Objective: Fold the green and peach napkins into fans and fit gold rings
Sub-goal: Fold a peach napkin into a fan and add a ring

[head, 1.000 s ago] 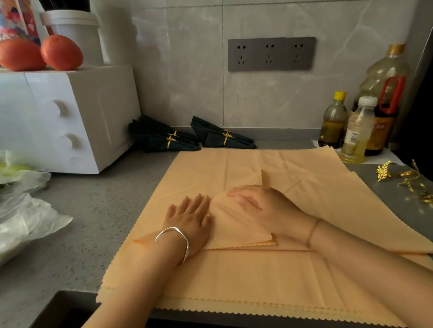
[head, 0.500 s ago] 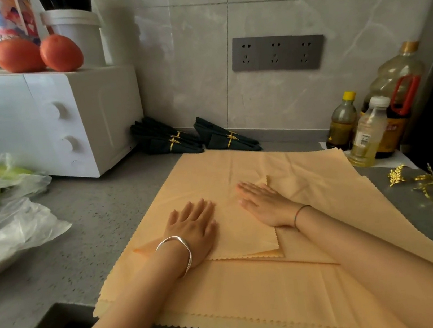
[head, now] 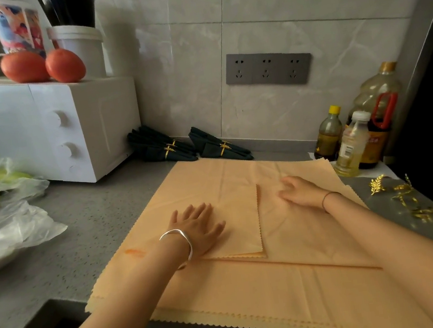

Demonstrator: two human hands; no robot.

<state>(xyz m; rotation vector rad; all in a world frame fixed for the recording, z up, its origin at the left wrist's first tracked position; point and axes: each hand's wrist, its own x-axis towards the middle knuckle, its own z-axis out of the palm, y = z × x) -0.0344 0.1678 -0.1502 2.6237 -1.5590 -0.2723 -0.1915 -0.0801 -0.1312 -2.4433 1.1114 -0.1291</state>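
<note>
Folded peach napkin (head: 234, 217) atop the peach stack (head: 284, 301) on the grey surface (head: 93, 223), pressed flat by the open left grip (head: 199, 227), right grip (head: 297, 191) resting loosely open beside the fold; ringed green napkins (head: 163, 149) against the wall (head: 194, 55), loose gold rings (head: 415, 202) at right.

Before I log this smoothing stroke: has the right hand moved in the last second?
Yes. The right hand slid rightward, off the folded flap and past its right edge.
</note>
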